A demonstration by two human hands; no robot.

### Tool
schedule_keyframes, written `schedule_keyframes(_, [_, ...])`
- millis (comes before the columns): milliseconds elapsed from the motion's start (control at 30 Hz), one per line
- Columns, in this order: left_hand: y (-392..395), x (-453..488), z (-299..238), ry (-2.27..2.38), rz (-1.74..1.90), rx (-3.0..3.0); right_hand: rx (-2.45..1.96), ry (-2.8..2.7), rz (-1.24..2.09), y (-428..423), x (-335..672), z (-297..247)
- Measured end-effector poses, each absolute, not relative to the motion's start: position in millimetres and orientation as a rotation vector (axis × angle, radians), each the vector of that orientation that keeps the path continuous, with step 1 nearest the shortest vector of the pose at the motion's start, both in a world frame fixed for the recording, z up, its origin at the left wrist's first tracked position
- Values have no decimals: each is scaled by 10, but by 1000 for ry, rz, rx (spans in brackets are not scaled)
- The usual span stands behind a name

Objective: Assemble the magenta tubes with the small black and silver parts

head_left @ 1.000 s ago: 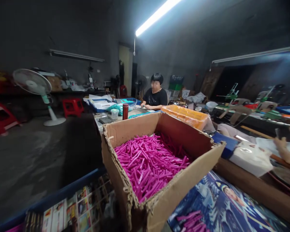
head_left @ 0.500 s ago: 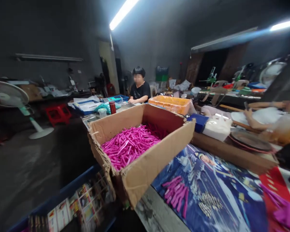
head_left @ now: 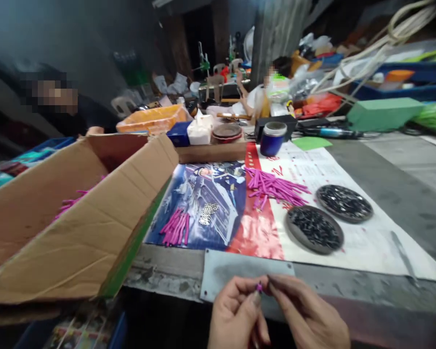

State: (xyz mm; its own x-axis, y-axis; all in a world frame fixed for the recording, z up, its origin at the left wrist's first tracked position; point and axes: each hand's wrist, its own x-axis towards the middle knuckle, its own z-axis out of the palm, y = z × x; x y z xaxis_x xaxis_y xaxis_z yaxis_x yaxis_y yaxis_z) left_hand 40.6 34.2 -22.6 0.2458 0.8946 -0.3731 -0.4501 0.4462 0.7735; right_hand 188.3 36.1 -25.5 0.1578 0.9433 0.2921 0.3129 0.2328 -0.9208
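Together, both hands [head_left: 276,315] pinch a magenta piece [head_left: 258,288]; poster [head_left: 210,203] writing unreadable.

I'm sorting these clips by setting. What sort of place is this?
Likely a small assembly workshop: a cardboard box of pink plastic sticks, round trays of small dark parts on the bench, and a co-worker seated at another cluttered table.

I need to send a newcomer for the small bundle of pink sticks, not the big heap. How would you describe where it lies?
Start at the cardboard box on the left of the table and go right, onto the blue poster. The small bundle lies near the poster's front edge, beside a little pile of silvery bits. The big heap is farther back, spread loose, while the bundle's sticks lie neatly side by side.
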Motion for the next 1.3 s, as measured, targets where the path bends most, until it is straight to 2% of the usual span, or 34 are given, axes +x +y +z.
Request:
schedule_keyframes(300, [326, 680, 42, 1059, 1054, 530, -1226, -1008, 981, 338, 1978, -270])
schedule_keyframes(500, [302, 738, 60, 1070, 1121, 489, -1268, -1289, 619, 280, 1998, -138])
schedule_keyframes(633, [255, 752, 4, 1070, 1086, 469, -1252, -1427, 489, 270, 1990, -72])
schedule_keyframes(1300, [135, 678, -273, 851, 1247, 848, -1281, -1407, 427, 179, 1830, -271])
